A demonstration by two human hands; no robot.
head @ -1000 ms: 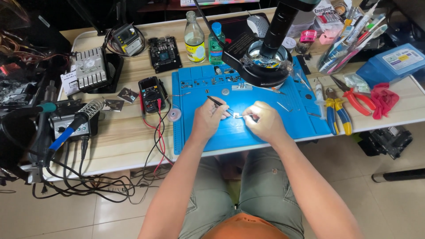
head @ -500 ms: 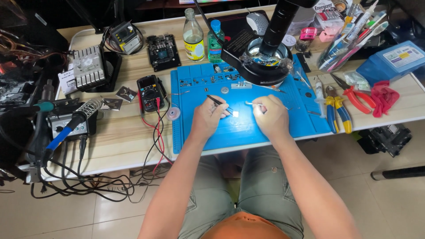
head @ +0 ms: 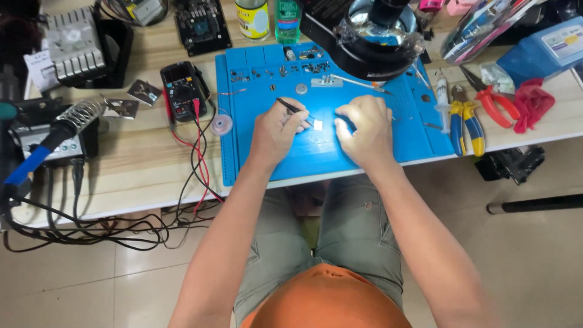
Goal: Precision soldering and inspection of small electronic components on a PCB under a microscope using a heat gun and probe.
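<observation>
- We see the left hand point(head: 276, 129) resting on the blue mat point(head: 267, 155), its fingers closed around black tweezers point(head: 293, 108).
- The tweezer tips touch a small white chip point(head: 317, 124) lying on the mat between the two hands.
- The right hand point(head: 363, 127) rests just right of the chip with its fingers curled narrow; we cannot tell whether it grips anything.
- The mat lies on the wooden table point(head: 146, 173), near its front edge.
- A black meter point(head: 182, 90) with red and black leads sits left of the mat.
- Pliers with yellow and blue handles point(head: 464, 118) lie to the right.
- A microscope ring light point(head: 379, 30) stands at the mat's far edge.
</observation>
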